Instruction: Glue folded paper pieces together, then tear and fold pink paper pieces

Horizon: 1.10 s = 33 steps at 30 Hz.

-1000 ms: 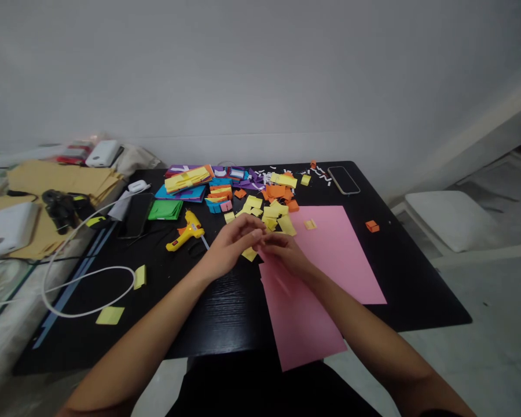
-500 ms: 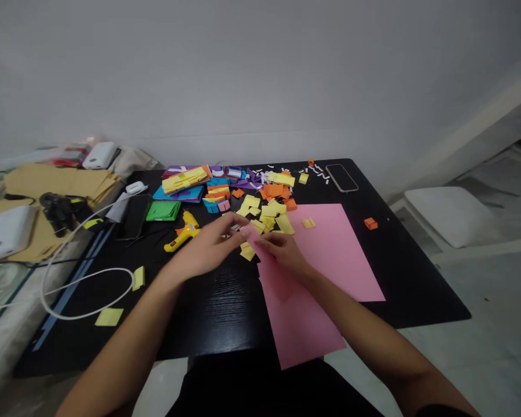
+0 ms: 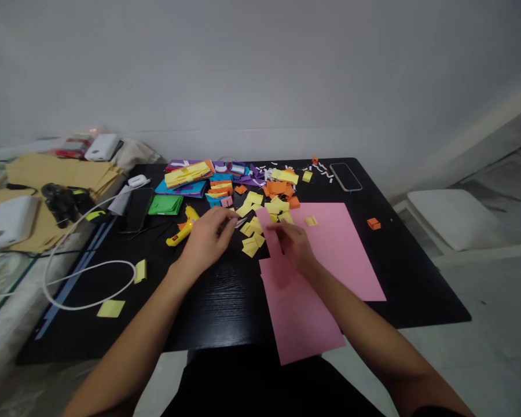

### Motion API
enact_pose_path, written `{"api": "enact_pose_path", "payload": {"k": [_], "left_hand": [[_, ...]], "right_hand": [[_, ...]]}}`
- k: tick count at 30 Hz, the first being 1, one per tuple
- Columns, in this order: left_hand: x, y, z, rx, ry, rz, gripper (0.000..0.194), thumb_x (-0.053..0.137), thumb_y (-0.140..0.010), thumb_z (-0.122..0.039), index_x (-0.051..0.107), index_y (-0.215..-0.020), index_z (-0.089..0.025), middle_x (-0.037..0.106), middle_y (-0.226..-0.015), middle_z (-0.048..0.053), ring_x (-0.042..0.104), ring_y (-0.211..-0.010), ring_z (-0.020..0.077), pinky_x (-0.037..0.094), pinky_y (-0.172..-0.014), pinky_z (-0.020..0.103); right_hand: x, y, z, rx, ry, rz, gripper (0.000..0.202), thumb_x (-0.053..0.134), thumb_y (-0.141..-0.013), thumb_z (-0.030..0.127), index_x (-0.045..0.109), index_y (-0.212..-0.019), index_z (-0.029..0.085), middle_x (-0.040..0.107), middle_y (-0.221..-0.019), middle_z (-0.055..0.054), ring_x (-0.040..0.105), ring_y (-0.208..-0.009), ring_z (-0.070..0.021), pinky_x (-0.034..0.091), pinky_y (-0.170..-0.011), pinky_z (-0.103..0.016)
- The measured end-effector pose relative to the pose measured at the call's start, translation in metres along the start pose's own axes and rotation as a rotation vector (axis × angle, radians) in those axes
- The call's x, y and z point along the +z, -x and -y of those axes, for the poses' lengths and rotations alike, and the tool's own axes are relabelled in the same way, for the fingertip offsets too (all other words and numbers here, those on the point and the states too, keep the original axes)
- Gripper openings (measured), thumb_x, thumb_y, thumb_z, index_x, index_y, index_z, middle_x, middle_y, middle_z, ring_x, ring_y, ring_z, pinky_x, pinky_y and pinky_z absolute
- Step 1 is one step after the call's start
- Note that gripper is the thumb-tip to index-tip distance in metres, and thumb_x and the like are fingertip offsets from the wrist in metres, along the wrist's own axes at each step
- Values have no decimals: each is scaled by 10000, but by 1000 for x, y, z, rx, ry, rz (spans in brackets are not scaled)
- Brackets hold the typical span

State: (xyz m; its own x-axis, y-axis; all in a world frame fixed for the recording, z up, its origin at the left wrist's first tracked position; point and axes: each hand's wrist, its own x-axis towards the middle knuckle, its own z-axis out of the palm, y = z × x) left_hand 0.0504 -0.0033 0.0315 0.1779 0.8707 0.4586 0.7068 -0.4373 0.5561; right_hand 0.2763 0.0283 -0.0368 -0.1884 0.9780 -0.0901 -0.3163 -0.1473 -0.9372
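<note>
Gripping a narrow pink strip (image 3: 264, 223) between thumb and fingers, the right hand (image 3: 294, 246) is positioned above the pink paper. The strip lies to the left of that hand's fingertips, its far end in front of loose yellow pieces (image 3: 250, 247). The left hand (image 3: 211, 237) is partly curled, thumb toward the index finger. A slim metallic tool (image 3: 241, 222) shows just beyond its fingertips; whether the hand holds it cannot be told.

Two pink sheets are noted: a far sheet (image 3: 347, 249), beneath and to the right of the right hand, and a near sheet (image 3: 301, 324), between the right forearm and the wearer's body. A small yellow folded piece (image 3: 311, 220) rests on the far sheet, slightly beyond the right hand. The yellow pieces are scattered between the two hands and ahead of them; orange pieces (image 3: 278, 188) are heaped farther out, ahead of the right hand.

A yellow glue gun (image 3: 181, 230) lies just left of the left hand, with a green paper bundle (image 3: 165, 204) beyond it. A looped white cable (image 3: 132, 281) is well to the left of the left forearm. A phone (image 3: 346, 177) lies beyond the right hand, to its right. All rest on a black table (image 3: 217, 313).
</note>
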Motion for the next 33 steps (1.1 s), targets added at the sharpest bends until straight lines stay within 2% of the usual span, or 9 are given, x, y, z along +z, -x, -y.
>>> {"api": "enact_pose_path", "payload": {"k": [2,4,7,12,16,19,22,25,33], "left_hand": [[9,6,10,-63,74,7,186,560,-1017,-299,700,-994,-179,731,-895,47,674,-784,164,535,-714,280],[19,13,15,-106,154,31,229,548,-1025,-340,701,-967,-179,721,-835,37,670,-743,158,520,-682,267],[35,23,13,-195,278,46,285,519,-1037,-396,698,-990,-180,707,-807,32,655,-684,144,505,-628,251],[52,28,5,-380,624,82,351,582,-984,-517,656,-899,-185,634,-649,-16,577,-515,116,462,-498,222],[54,28,4,-448,746,98,381,676,-912,-547,635,-829,-178,615,-596,-30,551,-472,97,453,-474,208],[54,29,4,-473,784,109,400,704,-885,-565,639,-824,-175,608,-586,-34,541,-463,91,449,-461,201],[55,30,2,-472,808,142,433,698,-886,-591,635,-793,-172,600,-576,-32,533,-456,86,449,-456,199],[54,29,2,-462,849,174,474,669,-903,-619,630,-760,-168,609,-578,-18,542,-457,88,458,-459,204],[52,26,6,-492,973,225,490,707,-866,-640,670,-861,-151,653,-610,5,614,-492,128,530,-479,243]], "right_hand": [[-4,-4,3,-6,-68,-63,310,783,-797,552,817,-834,246,732,-787,-17,641,-722,-163,517,-673,-312],[-6,-5,5,-10,-84,-77,253,870,-718,444,808,-874,254,740,-827,3,647,-742,-150,517,-680,-289],[-3,0,5,16,-49,5,360,913,-680,331,774,-1008,276,734,-813,38,666,-745,-132,536,-721,-272],[7,11,-4,53,48,164,546,936,-673,309,657,-1143,292,773,-853,30,732,-793,-169,593,-764,-314],[10,13,-9,57,98,216,390,919,-704,384,676,-973,241,771,-879,-3,733,-798,-185,618,-744,-337],[9,13,-8,54,107,183,322,872,-758,464,700,-887,225,734,-835,2,702,-750,-170,622,-689,-324],[8,12,-4,56,121,152,303,868,-762,471,718,-835,218,694,-771,13,667,-702,-153,615,-662,-312],[8,13,-1,63,144,153,280,859,-777,459,730,-818,214,675,-735,14,645,-670,-144,603,-652,-307],[7,12,1,80,144,180,285,866,-757,457,725,-796,212,678,-726,14,622,-634,-132,569,-602,-278]]}}
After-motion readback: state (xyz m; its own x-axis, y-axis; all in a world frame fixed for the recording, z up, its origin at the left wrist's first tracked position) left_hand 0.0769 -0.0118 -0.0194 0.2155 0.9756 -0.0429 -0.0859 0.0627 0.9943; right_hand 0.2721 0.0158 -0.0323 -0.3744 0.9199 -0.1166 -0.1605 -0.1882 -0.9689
